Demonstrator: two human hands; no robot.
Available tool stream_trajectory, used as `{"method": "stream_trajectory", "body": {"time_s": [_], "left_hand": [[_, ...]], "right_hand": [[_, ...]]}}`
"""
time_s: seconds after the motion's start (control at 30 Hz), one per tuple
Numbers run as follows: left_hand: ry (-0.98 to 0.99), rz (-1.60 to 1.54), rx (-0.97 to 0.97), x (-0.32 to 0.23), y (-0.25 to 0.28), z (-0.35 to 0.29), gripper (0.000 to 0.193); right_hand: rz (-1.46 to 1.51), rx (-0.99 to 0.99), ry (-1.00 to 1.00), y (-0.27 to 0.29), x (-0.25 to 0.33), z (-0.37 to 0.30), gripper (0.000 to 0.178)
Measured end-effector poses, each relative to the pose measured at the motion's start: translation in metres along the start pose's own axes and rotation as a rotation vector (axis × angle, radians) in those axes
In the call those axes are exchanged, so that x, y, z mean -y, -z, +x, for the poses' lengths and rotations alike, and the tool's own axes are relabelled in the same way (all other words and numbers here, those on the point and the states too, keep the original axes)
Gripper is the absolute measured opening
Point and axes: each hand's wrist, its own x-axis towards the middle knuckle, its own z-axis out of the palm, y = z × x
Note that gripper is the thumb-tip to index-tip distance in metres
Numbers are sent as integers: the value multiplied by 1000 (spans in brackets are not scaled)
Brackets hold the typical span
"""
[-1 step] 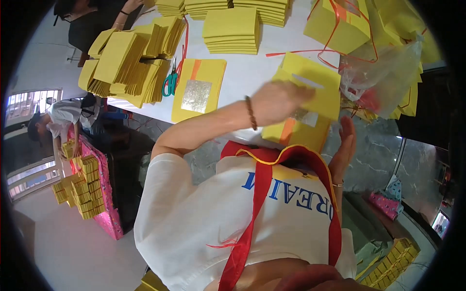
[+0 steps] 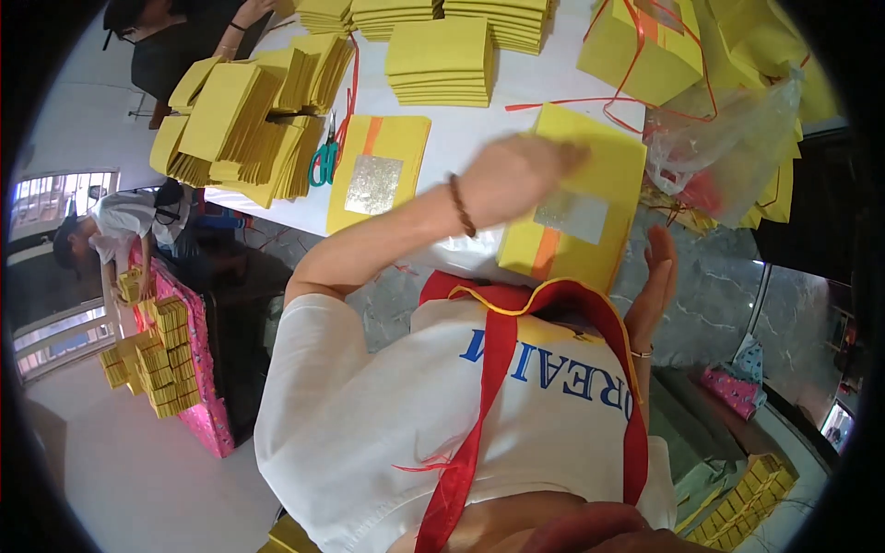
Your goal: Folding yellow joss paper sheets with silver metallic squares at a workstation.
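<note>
My left hand (image 2: 516, 177), with a brown beaded bracelet at its wrist, is over a stack of yellow paper sheets (image 2: 619, 198) at the table's near edge. Its fingers look curled but are smeared by motion, so whether they hold a sheet is hidden. The top sheet has a silver square (image 2: 579, 217) and an orange strip (image 2: 546, 251). Just right of the stack, off the table's edge, my right hand (image 2: 656, 281) is raised with its fingers stretched out, holding nothing. A second yellow stack (image 2: 406, 152) with the same silver square lies to the left.
Teal-handled scissors (image 2: 323, 163) lie beside folded yellow paper bundles (image 2: 221, 111). More bundles (image 2: 438, 60) stand at the back. Red ribbon and a yellow block (image 2: 636, 60) are at the far right, near a clear plastic bag (image 2: 719, 138). Other people are on the left.
The yellow sheet that was lifted and curved across the stack no longer hides the silver square, which now shows more fully. My left hand has shifted slightly left; my right hand is nearly unchanged.
</note>
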Motion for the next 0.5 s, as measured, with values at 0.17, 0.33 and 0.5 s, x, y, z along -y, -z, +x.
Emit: {"method": "stream_trajectory", "body": {"time_s": [0.17,0.33,0.5], "left_hand": [[60,415,-354,118,36,7,55],[157,597,-266,227,-10,-15,55],[273,364,-4,241,-24,-19,53]], "right_hand": [[-31,30,-74,1,-8,-4,43],[-33,118,-60,-6,-5,-4,40],[-39,96,-64,1,-13,-12,38]]}}
